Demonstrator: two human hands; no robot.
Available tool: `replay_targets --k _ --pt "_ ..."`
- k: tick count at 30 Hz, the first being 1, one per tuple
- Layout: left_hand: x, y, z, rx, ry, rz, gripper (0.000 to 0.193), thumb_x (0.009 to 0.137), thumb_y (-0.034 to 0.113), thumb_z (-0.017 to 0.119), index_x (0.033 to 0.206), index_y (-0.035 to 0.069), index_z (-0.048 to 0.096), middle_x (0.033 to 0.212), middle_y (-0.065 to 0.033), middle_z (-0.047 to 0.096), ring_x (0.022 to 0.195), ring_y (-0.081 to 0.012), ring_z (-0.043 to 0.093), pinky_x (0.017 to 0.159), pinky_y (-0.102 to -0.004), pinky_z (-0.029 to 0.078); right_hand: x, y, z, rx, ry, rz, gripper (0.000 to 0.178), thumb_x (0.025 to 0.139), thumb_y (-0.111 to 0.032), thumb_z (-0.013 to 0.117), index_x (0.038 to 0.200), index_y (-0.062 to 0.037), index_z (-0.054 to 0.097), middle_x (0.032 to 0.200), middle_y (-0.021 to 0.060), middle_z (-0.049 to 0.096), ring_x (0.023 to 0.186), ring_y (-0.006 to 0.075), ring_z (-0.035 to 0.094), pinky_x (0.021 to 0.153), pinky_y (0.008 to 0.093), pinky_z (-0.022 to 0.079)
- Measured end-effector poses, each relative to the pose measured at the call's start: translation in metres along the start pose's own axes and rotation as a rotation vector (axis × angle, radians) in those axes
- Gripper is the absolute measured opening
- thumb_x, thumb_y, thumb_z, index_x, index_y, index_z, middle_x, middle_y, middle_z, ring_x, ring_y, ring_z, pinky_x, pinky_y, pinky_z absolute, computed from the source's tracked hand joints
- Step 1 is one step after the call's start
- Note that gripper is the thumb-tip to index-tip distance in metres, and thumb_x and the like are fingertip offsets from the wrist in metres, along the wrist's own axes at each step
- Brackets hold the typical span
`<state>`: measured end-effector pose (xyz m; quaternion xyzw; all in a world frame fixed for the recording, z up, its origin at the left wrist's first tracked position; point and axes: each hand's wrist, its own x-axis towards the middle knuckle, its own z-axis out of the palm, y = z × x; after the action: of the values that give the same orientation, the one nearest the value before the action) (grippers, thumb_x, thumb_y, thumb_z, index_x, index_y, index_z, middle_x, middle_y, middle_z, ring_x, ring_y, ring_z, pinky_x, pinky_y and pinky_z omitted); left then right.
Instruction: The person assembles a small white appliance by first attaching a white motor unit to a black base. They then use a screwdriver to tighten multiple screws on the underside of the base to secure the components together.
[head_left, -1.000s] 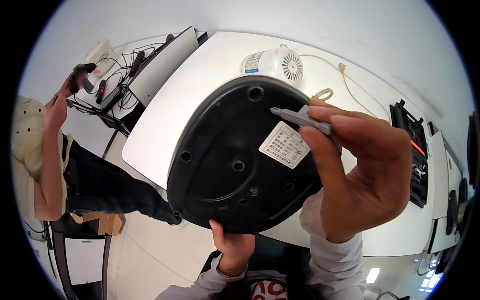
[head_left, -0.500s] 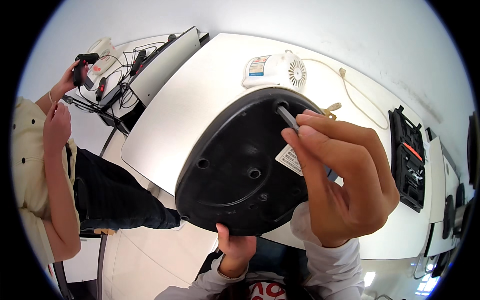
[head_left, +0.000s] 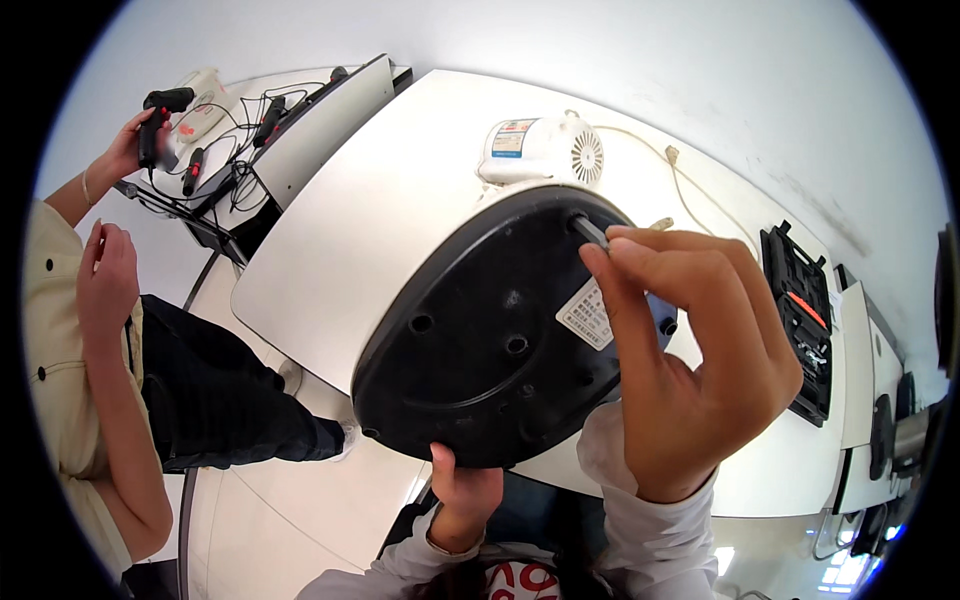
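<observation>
Clock bearings are read from the middle of the black base, twelve being away from the wearer. Left hand (head_left: pixel 466 492), bare, six o'clock: thumb pressed over the near edge of the base, its fingers hidden behind. Right hand (head_left: pixel 705 345), bare, three o'clock: thumb and forefinger pinching a small grey tool (head_left: pixel 593 234), slender, the other fingers curled. Tool's long axis runs from four to ten o'clock, its far end pointing to ten, at a round hole (head_left: pixel 577 221) at one o'clock on the base; depth of entry not discernible. Black base (head_left: pixel 465 340), rounded, raised above the table, underside facing the wearer, long axis from seven to one o'clock. White label (head_left: pixel 587 316), printed, on the base at three. White table (head_left: pixel 300 255), beneath. White motor housing (head_left: pixel 530 160), twelve o'clock, just past the base, vented end turned to three. Black tool case (head_left: pixel 795 300), open, three o'clock, holding an orange-red item (head_left: pixel 807 311). Pale plug (head_left: pixel 672 155) on its cord, between one and two. Another person's hand (head_left: pixel 125 143), ten o'clock, gripping a black handheld device (head_left: pixel 150 135), near dark cables on a side table.
</observation>
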<state>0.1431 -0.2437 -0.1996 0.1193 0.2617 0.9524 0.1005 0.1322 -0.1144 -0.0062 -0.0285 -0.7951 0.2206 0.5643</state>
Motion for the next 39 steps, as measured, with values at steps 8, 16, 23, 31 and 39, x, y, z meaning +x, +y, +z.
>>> replay_targets --k 8,16,23,31,39 --pt "0.000 -0.001 -0.001 -0.025 0.001 -0.001 0.058 0.092 0.042 0.039 0.139 0.010 0.026 0.139 -0.0072 0.037 0.125 -0.0266 0.039 0.104 -0.0422 0.031 -0.001 0.007 0.003 0.057 0.017 -0.001 0.019 0.062 0.010 0.073 0.074 -0.0006 0.063 0.073 0.0096 0.065 0.070 0.0171 0.063 0.055 0.0216 0.048" --pt "0.000 0.000 0.003 -0.036 -0.004 0.020 0.056 0.092 0.041 0.040 0.138 0.009 0.028 0.138 -0.0073 0.038 0.125 -0.0267 0.039 0.105 -0.0429 0.030 0.001 0.008 0.003 0.110 0.005 0.017 0.021 0.062 0.011 0.073 0.075 -0.0007 0.062 0.075 0.0101 0.065 0.072 0.0176 0.064 0.056 0.0218 0.050" --pt "0.000 0.001 0.004 -0.028 -0.037 -0.002 0.058 0.092 0.041 0.042 0.139 0.010 0.026 0.139 -0.0065 0.037 0.126 -0.0271 0.038 0.105 -0.0432 0.029 0.001 0.009 0.002 0.116 -0.018 0.034 0.022 0.061 0.011 0.074 0.074 -0.0012 0.061 0.076 0.0106 0.065 0.073 0.0179 0.064 0.055 0.0219 0.050" --pt "-0.001 0.002 0.003 -0.008 -0.029 -0.022 0.058 0.091 0.040 0.044 0.138 0.011 0.027 0.139 -0.0063 0.037 0.126 -0.0271 0.037 0.105 -0.0437 0.029 0.003 0.011 0.001 0.160 -0.026 0.048 0.022 0.061 0.012 0.073 0.074 -0.0003 0.061 0.076 0.0110 0.064 0.073 0.0191 0.064 0.057 0.0228 0.051" --pt "-0.004 -0.002 -0.007 -0.059 -0.007 -0.045 0.059 0.090 0.040 0.045 0.138 0.010 0.028 0.138 -0.0049 0.039 0.125 -0.0266 0.039 0.105 -0.0427 0.030 0.000 0.012 0.006 0.136 -0.042 0.002 0.014 0.066 0.007 0.071 0.077 0.0015 0.063 0.075 0.0094 0.062 0.065 0.0186 0.063 0.053 0.0219 0.049"
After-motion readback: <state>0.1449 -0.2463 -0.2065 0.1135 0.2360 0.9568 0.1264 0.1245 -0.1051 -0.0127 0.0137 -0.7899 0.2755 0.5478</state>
